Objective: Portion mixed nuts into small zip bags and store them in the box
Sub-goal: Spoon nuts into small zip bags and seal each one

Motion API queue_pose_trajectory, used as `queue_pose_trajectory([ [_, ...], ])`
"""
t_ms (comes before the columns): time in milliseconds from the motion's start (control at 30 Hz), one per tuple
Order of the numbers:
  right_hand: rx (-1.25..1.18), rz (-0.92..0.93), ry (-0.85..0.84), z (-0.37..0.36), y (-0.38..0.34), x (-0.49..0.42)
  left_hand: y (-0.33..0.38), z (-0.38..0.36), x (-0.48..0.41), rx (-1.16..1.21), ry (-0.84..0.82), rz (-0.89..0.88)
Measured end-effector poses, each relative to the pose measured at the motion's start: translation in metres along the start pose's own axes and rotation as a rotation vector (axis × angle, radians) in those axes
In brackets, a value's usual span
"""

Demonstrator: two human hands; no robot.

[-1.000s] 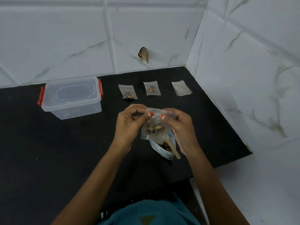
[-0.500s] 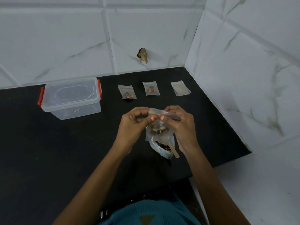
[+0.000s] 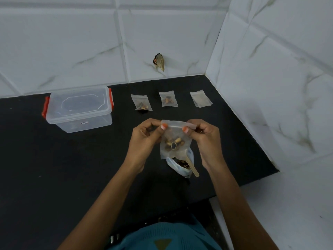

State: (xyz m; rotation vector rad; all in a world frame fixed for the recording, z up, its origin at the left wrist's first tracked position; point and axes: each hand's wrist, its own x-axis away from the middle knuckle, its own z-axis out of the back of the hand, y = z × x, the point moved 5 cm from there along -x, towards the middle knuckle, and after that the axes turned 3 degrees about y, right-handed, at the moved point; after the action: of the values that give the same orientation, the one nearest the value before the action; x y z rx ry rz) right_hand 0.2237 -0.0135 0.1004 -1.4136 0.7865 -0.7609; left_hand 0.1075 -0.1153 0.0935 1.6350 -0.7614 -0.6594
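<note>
grip: left hand (image 3: 144, 138) and right hand (image 3: 207, 139) each pinch the bag (image 3: 178, 134) at an end of its zip.
bag: nuts (image 3: 170, 141) inside, held up just over the pouch (image 3: 182, 171).
seal: i'd press along the whole strip, bag upright, nuts clear of it.
beyond: filled bags (image 3: 168, 99) behind; box (image 3: 79, 109) far left, lid on.

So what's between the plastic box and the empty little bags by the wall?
Two nut-filled zip bags lie there on the black counter, as the head view shows.
</note>
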Motion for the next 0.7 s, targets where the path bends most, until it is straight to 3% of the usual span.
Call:
queue_pose_trajectory([
  [233,-0.068,-0.104,-0.078,-0.007,0.008,-0.003,-0.001,0.009,-0.006,-0.004,0.113,-0.014],
  [500,0.101,-0.039,0.027,-0.011,0.012,-0.016,-0.011,0.012,-0.013,0.005,0.1,0.051],
  [700,0.084,-0.14,-0.13,-0.026,0.026,-0.027,-0.023,0.027,-0.027,-0.048,0.145,0.108],
])
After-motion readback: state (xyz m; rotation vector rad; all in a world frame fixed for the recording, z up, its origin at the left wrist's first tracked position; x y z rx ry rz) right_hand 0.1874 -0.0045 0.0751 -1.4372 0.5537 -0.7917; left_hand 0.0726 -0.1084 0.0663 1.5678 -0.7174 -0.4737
